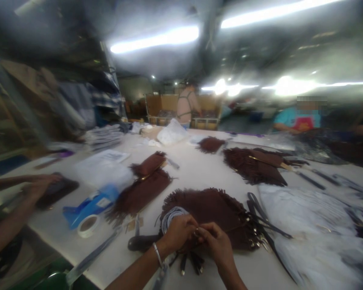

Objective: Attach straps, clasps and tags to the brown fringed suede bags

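My left hand (181, 231), with a silver bracelet on its wrist, and my right hand (215, 241) meet fingertip to fingertip, both pinched closed. A small glint shows between them, too blurred to name. Beneath and behind my hands lies a stack of dark brown fringed bags (208, 209). A coil of thin grey-white strips (173, 215) sits just beyond my left hand. Dark straps with metal ends (196, 262) stick out below my hands. Gold-coloured clips (255, 239) hang at the stack's right side. By my left forearm lies a black handle-like object (142, 242).
More brown fringed bags (148, 181) lie left and another pile (257, 163) at the right. A blue tape dispenser (92, 205) and a tape roll (88, 225) stand left. White wrapping (308, 217) covers the right side. A co-worker's hands (44, 185) hold a brown piece.
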`<state>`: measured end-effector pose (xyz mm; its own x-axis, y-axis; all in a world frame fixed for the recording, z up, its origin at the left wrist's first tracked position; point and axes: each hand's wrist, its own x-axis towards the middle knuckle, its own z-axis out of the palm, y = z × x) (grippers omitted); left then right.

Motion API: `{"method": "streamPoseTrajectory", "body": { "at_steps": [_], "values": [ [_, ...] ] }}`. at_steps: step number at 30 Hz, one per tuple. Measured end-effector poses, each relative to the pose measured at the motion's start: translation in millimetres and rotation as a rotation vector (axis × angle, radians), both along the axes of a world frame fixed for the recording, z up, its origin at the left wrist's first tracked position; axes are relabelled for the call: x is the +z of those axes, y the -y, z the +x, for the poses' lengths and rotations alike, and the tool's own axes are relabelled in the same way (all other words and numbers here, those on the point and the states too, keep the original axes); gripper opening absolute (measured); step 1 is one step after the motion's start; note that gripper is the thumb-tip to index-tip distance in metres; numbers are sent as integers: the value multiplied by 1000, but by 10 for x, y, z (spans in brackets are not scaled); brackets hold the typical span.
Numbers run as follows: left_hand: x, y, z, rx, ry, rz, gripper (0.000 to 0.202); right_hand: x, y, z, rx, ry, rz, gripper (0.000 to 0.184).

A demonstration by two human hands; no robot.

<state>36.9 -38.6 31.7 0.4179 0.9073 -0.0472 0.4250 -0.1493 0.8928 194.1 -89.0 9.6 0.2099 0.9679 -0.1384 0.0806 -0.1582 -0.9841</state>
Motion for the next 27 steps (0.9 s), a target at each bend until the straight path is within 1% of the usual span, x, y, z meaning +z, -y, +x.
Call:
{"method": "streamPoseTrajectory", "body": {
  "at_steps": [3, 6, 11, 16, 21, 27],
  "values": [
    [65, 19, 4, 1, -26, 13, 22, 1, 0, -11, 22, 34, 3, 27],
    [111, 23, 2, -1, -78, 23, 21, 36, -1, -42, 15, 42, 2, 27],
    [100, 24, -5, -6, -92, 34, 21, 74, -7, -63, 9, -12, 13, 27],
    [63, 26, 6, 19, -83, 40, 17, -1, -35, -38, 49, -101, 12, 31],
    [72, 22, 18, 27, -108, 66, 16, -96, -41, 4, 76, -195, 4, 36],
    [95, 31, 22, 16, -159, 100, 16, -186, -33, 18, 23, -333, -55, 40]
  ]
}}
